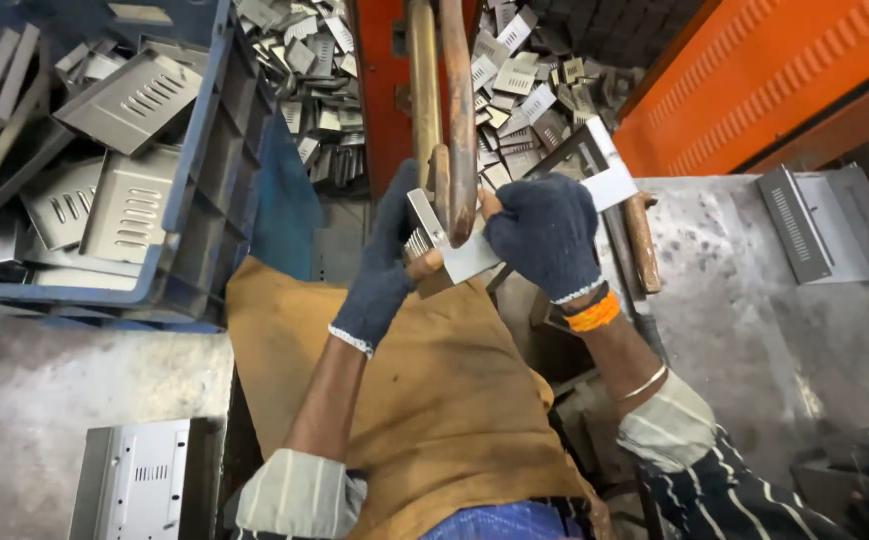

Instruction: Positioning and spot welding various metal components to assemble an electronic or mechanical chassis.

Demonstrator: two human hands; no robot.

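Both hands wear dark blue knit gloves. My left hand (383, 262) grips the left end of a bent sheet-metal bracket (470, 255) with small slots. My right hand (547, 233) holds the same bracket from the right and covers its middle. The bracket sits against two vertical copper-coloured rods (445, 90) that come down from an orange machine (385, 90). A brown apron (425, 400) covers my lap beneath the hands.
A blue crate (210, 170) of louvred metal panels stands at the left. Several small brackets are heaped on the floor (310, 60) behind the machine. A grey worktable (755, 300) at the right carries a slotted panel (805, 225). Another panel (140, 480) lies at lower left.
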